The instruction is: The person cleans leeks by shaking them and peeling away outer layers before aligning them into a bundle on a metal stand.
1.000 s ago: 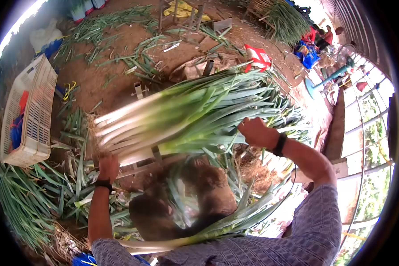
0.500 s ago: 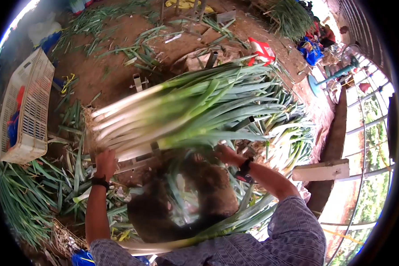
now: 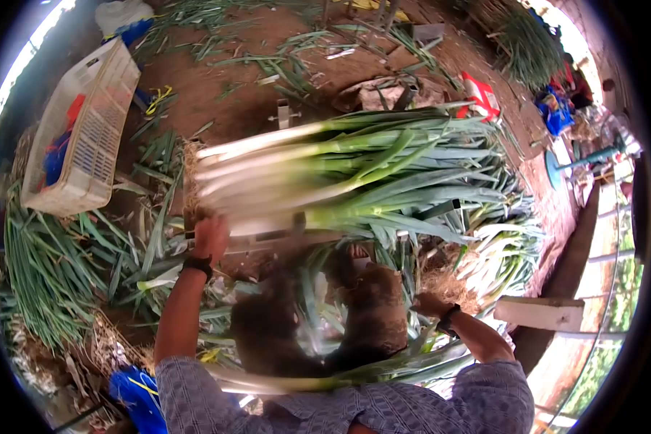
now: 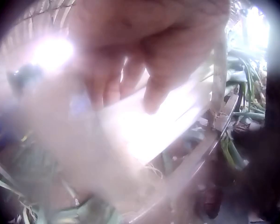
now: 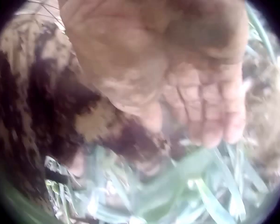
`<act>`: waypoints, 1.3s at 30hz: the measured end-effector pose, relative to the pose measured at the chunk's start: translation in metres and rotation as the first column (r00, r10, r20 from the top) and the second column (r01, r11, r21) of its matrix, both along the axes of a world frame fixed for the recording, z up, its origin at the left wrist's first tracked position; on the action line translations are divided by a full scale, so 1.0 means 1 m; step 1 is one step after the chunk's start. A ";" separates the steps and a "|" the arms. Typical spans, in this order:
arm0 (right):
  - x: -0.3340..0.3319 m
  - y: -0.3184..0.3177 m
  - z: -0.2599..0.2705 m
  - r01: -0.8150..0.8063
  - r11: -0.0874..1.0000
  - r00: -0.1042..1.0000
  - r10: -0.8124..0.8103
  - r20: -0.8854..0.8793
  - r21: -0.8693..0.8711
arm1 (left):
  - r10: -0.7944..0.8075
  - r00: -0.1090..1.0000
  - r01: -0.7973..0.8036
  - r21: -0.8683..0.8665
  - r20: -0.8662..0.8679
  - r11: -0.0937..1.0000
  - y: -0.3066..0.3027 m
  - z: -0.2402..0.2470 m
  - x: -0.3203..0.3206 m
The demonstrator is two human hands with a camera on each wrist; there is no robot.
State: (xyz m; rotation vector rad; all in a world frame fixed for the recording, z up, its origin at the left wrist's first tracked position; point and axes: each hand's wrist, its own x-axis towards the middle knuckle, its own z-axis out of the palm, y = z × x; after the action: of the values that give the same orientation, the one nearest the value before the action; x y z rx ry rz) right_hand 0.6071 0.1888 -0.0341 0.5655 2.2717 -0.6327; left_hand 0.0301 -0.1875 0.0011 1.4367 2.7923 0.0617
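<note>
Large bundle of long white-stalked, green-leaved leeks (image 3: 354, 173), long axis crosswise before us: white ends left, leaves right. Our left hand (image 3: 211, 237) grips the white end from below, fingers curled round it; our right hand (image 3: 427, 304), fingers relaxed and empty, hangs well below the leafy end

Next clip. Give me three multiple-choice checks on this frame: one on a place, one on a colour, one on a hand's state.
1. Where is the slatted crate? A on the ground at the person's left; B on the lap; C hanging overhead.
2. The leek bundle by the left hand is: A red; B white; C blue.
3. The right hand is: A gripping the bundle; B open, off the bundle; C holding a knife.
Key: 1A, head view shows it beside strewn leaves; 2B, its ends there are pale; 3B, wrist view shows a flat palm.
</note>
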 end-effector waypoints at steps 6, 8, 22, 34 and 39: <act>-0.204 -0.042 0.204 0.168 0.945 0.487 -0.328 -0.810 -0.282 | 0.026 0.997 -0.030 0.059 0.075 0.998 -0.025 -0.036 -0.029; -0.223 -0.085 0.244 -0.063 0.928 0.514 -0.284 -0.810 -0.366 | 0.038 0.998 -0.043 0.081 0.053 0.996 -0.020 0.012 -0.007; -0.184 -0.218 0.251 -0.513 0.747 0.841 0.341 -0.419 -0.422 | -0.534 0.739 0.241 0.579 0.410 0.779 0.016 0.257 0.201; -0.201 -0.148 0.329 -0.414 0.856 0.887 0.305 -0.346 -0.308 | -0.466 0.876 0.337 0.535 0.124 0.775 -0.052 0.200 0.167; -0.169 -0.127 0.329 -0.349 0.905 0.896 0.246 -0.370 -0.243 | 0.311 0.947 -0.307 0.054 -0.081 0.950 -0.236 0.108 0.033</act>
State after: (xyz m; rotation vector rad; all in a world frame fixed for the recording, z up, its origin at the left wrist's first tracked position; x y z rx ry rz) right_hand 0.4383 0.0619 0.2950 -0.0559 2.4326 -0.9520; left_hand 0.0626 -0.4232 0.1088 1.0167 3.0809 0.0566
